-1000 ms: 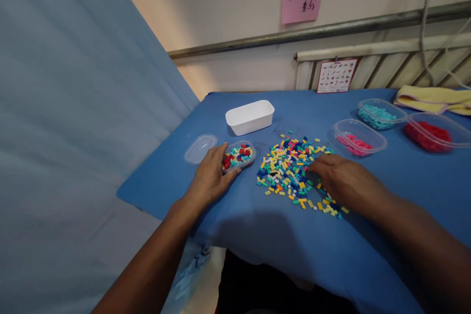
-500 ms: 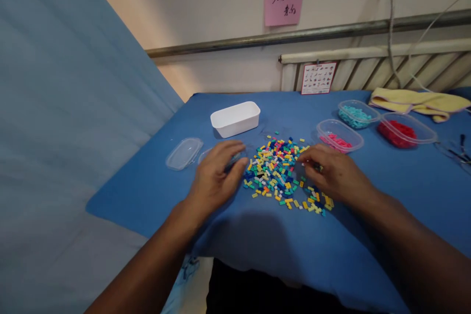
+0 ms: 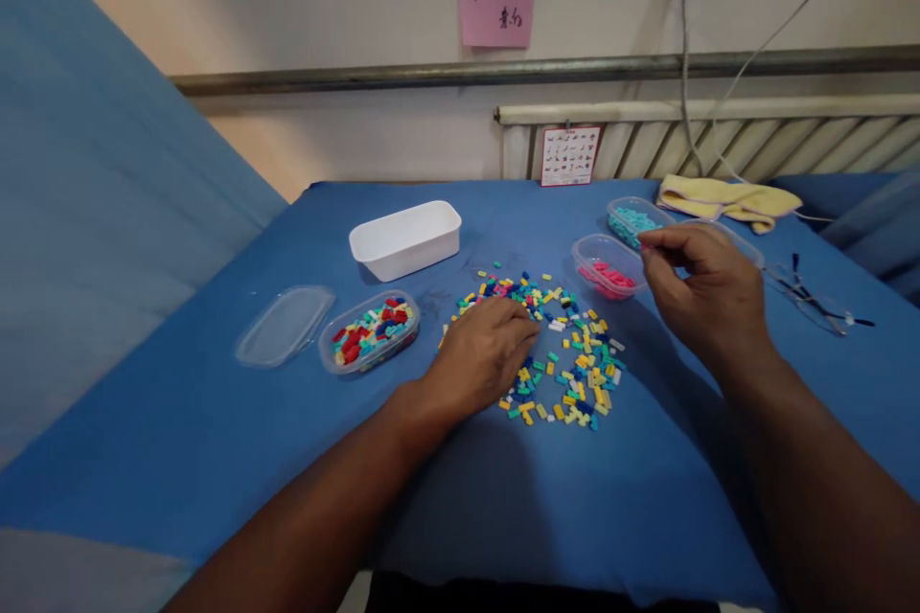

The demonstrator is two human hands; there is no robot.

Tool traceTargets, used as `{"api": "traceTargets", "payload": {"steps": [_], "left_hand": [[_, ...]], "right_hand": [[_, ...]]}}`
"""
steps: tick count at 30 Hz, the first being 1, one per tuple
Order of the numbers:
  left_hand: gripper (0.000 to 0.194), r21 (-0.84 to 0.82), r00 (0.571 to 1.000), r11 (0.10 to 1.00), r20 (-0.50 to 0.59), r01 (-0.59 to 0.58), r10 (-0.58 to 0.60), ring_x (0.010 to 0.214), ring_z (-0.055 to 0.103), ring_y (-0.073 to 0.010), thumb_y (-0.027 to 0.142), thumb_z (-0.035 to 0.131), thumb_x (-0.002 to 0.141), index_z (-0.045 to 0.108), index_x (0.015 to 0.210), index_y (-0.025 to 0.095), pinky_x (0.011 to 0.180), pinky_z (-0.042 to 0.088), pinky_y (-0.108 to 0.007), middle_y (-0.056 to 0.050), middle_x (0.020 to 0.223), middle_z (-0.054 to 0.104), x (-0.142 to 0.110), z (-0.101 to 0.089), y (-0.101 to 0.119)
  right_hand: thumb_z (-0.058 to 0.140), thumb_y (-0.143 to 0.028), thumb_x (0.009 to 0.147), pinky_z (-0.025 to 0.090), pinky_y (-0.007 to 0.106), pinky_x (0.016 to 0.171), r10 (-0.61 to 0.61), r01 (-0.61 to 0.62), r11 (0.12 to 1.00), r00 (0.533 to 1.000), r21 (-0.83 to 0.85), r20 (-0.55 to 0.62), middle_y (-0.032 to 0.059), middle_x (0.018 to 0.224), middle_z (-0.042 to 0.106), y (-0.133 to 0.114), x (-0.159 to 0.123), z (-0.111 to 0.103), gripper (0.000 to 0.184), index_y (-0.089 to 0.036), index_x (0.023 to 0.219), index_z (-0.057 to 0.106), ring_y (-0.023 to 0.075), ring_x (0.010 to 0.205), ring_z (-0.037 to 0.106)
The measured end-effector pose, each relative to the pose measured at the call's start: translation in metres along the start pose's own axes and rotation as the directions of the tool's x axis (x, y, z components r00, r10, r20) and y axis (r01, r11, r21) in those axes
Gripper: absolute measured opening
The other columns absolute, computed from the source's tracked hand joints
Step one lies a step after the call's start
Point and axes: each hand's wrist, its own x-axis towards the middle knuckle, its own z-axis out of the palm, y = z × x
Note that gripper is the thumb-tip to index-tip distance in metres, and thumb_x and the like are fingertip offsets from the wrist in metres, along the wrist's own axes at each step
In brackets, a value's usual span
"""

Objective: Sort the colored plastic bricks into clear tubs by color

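Note:
A pile of small toy bricks [image 3: 586, 374] in yellow, green, blue, white and pink is spread over the blue cloth. My left hand [image 3: 483, 354] lies low over the left side of the pile, back up and fingers stretched to the right. Its fingertips touch the bricks and are partly hidden. My right hand [image 3: 708, 292] is raised to the right of the pile, thumb and forefinger pinched on a small reddish brick [image 3: 644, 246] that barely shows. Just left of those fingertips stands a clear tub of pink bricks [image 3: 608, 278]. A tub of turquoise bricks [image 3: 632, 218] sits behind it.
A clear tub of mixed bricks [image 3: 370, 330] is left of my left hand, beside a clear lid [image 3: 286, 326]. Behind them stands a white box [image 3: 406, 244]. Another tub [image 3: 740, 239] is mostly hidden by my right hand. Glasses [image 3: 812, 297] and a yellow cloth [image 3: 725, 201] lie right.
My right hand has risen from the pile and moved right towards the tubs. My left hand has moved right onto the bricks, and the pile is more spread out. The view has turned right.

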Motion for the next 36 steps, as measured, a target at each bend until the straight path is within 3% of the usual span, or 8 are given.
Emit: {"api": "traceTargets", "payload": {"steps": [2, 4, 7, 10, 16, 22, 30, 36], "left_hand": [[0.027, 0.006, 0.998, 1.000, -0.061, 0.008, -0.008, 0.122, 0.073, -0.0264, 0.030, 0.055, 0.111, 0.076, 0.124, 0.018, 0.108, 0.060, -0.047, -0.014, 0.129, 0.078, -0.004, 0.000, -0.006], [0.036, 0.030, 0.997, 0.998, -0.033, 0.064, -0.063, 0.139, 0.066, -0.0282, 0.034, 0.051, 0.114, 0.072, 0.137, 0.018, 0.121, 0.052, -0.052, -0.015, 0.147, 0.072, -0.004, -0.001, -0.011], [0.050, 0.058, 0.975, 0.986, 0.154, 0.154, -0.161, 0.156, 0.052, -0.0297, 0.044, 0.043, 0.116, 0.061, 0.154, 0.017, 0.131, 0.041, -0.054, -0.014, 0.164, 0.059, 0.001, -0.004, -0.013], [0.060, 0.073, 0.918, 0.980, 0.341, 0.188, -0.201, 0.166, 0.037, -0.0310, 0.052, 0.037, 0.117, 0.053, 0.163, 0.017, 0.137, 0.031, -0.054, -0.012, 0.173, 0.048, 0.005, -0.009, -0.008], [0.069, 0.017, 0.850, 0.994, 0.517, 0.108, -0.101, 0.169, 0.030, -0.0310, 0.061, 0.033, 0.115, 0.052, 0.164, 0.016, 0.140, 0.022, -0.052, -0.013, 0.179, 0.037, 0.000, -0.017, 0.007], [0.065, -0.075, 0.857, 0.997, 0.512, -0.030, 0.064, 0.168, 0.032, -0.0320, 0.059, 0.042, 0.114, 0.052, 0.164, 0.018, 0.140, 0.025, -0.054, -0.012, 0.177, 0.039, -0.012, -0.015, 0.023], [0.067, -0.183, 0.828, 0.970, 0.510, -0.160, 0.233, 0.166, 0.037, -0.0311, 0.057, 0.045, 0.114, 0.050, 0.164, 0.012, 0.140, 0.026, -0.050, -0.015, 0.176, 0.040, -0.018, -0.008, 0.042], [0.047, -0.303, 0.819, 0.907, 0.409, -0.294, 0.402, 0.159, 0.049, -0.0252, 0.039, 0.051, 0.115, 0.065, 0.151, 0.012, 0.139, 0.033, -0.045, -0.011, 0.164, 0.059, -0.014, -0.015, 0.052]], "right_hand": [[0.063, -0.025, 0.102, 0.061, 0.044, 0.089, -0.016, 0.016, 1.000, 1.000, -0.015, 0.020, 0.0099, 0.104, 0.078, 0.008, 0.000, 0.002, 0.017, -0.024, 0.110, 0.078, 0.0263, 0.095, 0.074], [0.063, -0.023, 0.101, 0.060, 0.045, 0.091, -0.041, 0.042, 0.999, 0.998, -0.025, 0.052, 0.0101, 0.104, 0.079, 0.015, -0.001, 0.006, 0.016, -0.024, 0.108, 0.078, 0.0273, 0.098, 0.075], [0.064, -0.022, 0.100, 0.060, 0.046, 0.090, -0.061, 0.064, 0.997, 0.995, -0.036, 0.080, 0.0101, 0.101, 0.080, 0.023, -0.004, 0.011, 0.015, -0.024, 0.104, 0.078, 0.0282, 0.096, 0.075], [0.064, -0.021, 0.100, 0.060, 0.047, 0.089, -0.070, 0.074, 0.996, 0.994, -0.047, 0.090, 0.0106, 0.102, 0.080, 0.026, -0.005, 0.013, 0.015, -0.023, 0.105, 0.078, 0.0286, 0.096, 0.076], [0.064, -0.019, 0.100, 0.061, 0.046, 0.088, -0.062, 0.065, 0.997, 0.995, -0.034, 0.082, 0.0097, 0.103, 0.081, 0.026, -0.005, 0.012, 0.017, -0.025, 0.106, 0.079, 0.0286, 0.097, 0.076], [0.064, -0.020, 0.100, 0.061, 0.045, 0.086, -0.047, 0.052, 0.998, 0.993, -0.043, 0.107, 0.0100, 0.102, 0.081, 0.026, -0.006, 0.012, 0.018, -0.023, 0.107, 0.080, 0.0284, 0.095, 0.077], [0.064, -0.019, 0.100, 0.062, 0.049, 0.090, -0.077, 0.092, 0.990, 0.987, -0.104, 0.138, 0.0114, 0.104, 0.082, 0.034, -0.008, 0.014, 0.018, -0.022, 0.107, 0.079, 0.0308, 0.098, 0.078], [0.065, -0.020, 0.102, 0.059, 0.044, 0.089, -0.121, 0.132, 0.990, 0.978, -0.051, 0.168, 0.0104, 0.106, 0.081, 0.003, -0.008, 0.008, 0.017, -0.023, 0.112, 0.078, 0.0283, 0.099, 0.076]]}}
